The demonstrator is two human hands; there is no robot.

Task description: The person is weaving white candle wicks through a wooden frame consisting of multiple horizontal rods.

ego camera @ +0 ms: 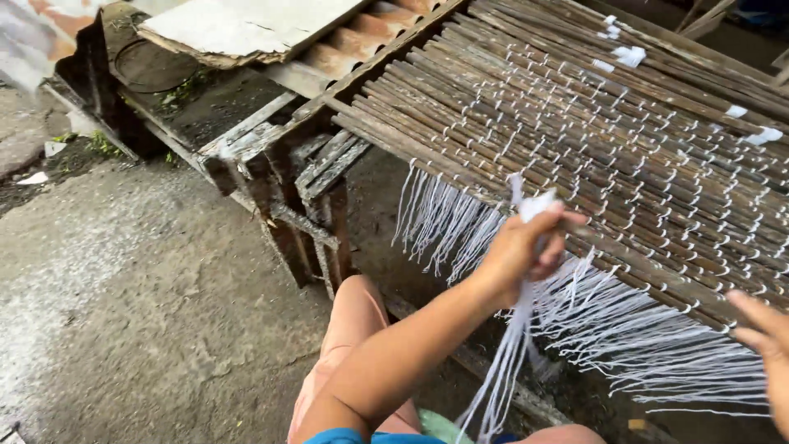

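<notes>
A mat of thin brown sticks [592, 140], bound in rows by white string, lies slanted on a wooden frame. Many loose white strings [657, 345] hang from its near edge. My left hand [526, 251] is closed around a bundle of those white strings [509, 362] at the mat's edge, with a white tuft sticking out above the fingers. My right hand [764, 345] shows only partly at the right border, fingers spread near the hanging strings, holding nothing that I can see.
The weathered wooden frame [304, 177] stands on a rough concrete floor [140, 312]. Rusty corrugated sheet and a pale board [246, 29] lie at the back. My knee in pinkish shorts [353, 329] is below the mat.
</notes>
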